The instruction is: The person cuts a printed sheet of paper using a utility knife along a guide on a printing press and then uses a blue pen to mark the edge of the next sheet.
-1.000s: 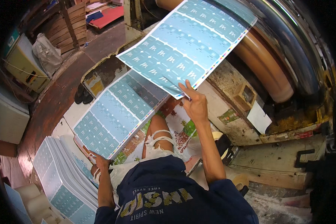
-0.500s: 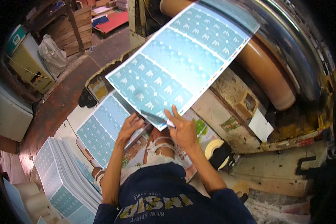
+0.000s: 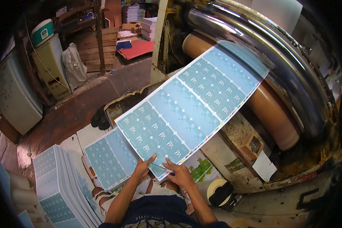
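Left hand (image 3: 142, 167) and right hand (image 3: 181, 176) pinched sheet (image 3: 174, 108) by near edge, right also held slim tool (image 3: 172, 173) | sheet sloped up to roller (image 3: 231, 32), partly over stack (image 3: 105, 159) | risk: uneven pull could have creased it, slipping tool nicked it

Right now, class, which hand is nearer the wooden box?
Right. The right hand, on the printed sheet, is left of the wooden box; the left hand is farther left.

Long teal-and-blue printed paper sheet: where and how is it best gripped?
The sheet is probably best pinched at its near corner, above and below, from the person's side: it is thin, and that end lies clear of the shiny metal roller at the far end.
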The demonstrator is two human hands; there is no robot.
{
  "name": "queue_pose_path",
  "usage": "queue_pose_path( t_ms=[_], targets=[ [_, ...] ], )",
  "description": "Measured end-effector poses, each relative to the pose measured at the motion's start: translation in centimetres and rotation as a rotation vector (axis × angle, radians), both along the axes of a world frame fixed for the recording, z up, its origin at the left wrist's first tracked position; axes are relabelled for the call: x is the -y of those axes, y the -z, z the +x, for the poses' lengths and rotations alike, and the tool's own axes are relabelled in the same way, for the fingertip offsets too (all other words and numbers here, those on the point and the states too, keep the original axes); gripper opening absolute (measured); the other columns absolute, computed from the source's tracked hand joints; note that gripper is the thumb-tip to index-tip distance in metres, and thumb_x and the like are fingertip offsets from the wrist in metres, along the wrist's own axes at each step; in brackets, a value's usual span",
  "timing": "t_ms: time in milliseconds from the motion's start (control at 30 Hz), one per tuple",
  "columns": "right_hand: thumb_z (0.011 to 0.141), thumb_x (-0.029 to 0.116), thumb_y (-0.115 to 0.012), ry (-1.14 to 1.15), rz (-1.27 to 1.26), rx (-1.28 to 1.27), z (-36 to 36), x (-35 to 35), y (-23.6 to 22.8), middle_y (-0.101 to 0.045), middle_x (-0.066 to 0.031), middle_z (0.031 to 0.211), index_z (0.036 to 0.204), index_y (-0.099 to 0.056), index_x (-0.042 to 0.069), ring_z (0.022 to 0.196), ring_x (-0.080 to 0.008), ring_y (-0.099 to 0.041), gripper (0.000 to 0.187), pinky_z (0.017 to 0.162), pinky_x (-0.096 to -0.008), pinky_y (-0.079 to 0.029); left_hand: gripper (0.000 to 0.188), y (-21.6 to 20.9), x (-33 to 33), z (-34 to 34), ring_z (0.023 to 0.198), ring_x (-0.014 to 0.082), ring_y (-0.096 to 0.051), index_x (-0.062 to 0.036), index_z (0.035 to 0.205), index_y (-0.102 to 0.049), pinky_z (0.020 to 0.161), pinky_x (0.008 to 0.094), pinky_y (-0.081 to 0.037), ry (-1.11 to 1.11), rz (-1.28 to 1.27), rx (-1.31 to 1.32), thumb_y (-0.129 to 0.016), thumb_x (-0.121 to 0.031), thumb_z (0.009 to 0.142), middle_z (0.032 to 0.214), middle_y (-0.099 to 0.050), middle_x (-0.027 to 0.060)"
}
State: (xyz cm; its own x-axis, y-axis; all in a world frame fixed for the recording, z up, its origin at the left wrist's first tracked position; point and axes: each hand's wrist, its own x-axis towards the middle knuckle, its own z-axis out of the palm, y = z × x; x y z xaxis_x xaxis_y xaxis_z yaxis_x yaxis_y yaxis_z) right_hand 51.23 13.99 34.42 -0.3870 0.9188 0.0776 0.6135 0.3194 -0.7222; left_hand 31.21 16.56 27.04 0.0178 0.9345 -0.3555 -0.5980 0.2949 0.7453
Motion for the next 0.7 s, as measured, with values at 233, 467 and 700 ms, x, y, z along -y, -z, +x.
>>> queue_pose_path(
  t_ms=[233, 467, 700],
  targets=[
    [0.080, 0.023, -0.079, 0.006, -0.630, -0.271, 5.1, -3.2, -4.8, -0.063, -0.0006, 0.063, 0.096, -0.073, 0.002, 0.047, -0.0044, -0.054, 0.027, 0.043, -0.0209, -0.043, 0.058, 0.5, 2.1, 0.1, 0.103, 0.0283, -0.060, 0.0030, 0.128, -0.041, 0.085, 0.0426, -0.054, -0.019, -0.004, 0.002, -0.074, -0.015, 0.083, 0.116, -0.055, 0.0161],
    [0.091, 0.014, -0.062, 0.367, -0.284, -0.470, 14.9, -8.5, -8.5, -0.064, -0.0049, 0.070, 0.109, -0.063, 0.000, 0.049, -0.0083, -0.056, 0.022, 0.043, -0.0235, -0.046, 0.049, -1.7, 4.4, 0.1, 0.093, 0.0212, -0.063, 0.0028, 0.117, -0.054, 0.080, 0.0353, -0.054, -0.071, -0.042, -0.267, -0.078, -0.019, 0.080, 0.104, -0.064, 0.0117],
    [0.099, 0.020, -0.050, 0.567, 0.122, -0.623, 22.1, -15.6, -12.0, -0.062, -0.0062, 0.072, 0.107, -0.055, 0.003, 0.051, -0.0098, -0.055, 0.020, 0.044, -0.0239, -0.045, 0.039, -2.8, 6.7, -0.9, 0.085, 0.0172, -0.063, 0.0026, 0.111, -0.058, 0.074, 0.0315, -0.053, -0.263, 0.025, -0.307, -0.076, -0.014, 0.080, 0.096, -0.065, 0.0099]
  ],
)
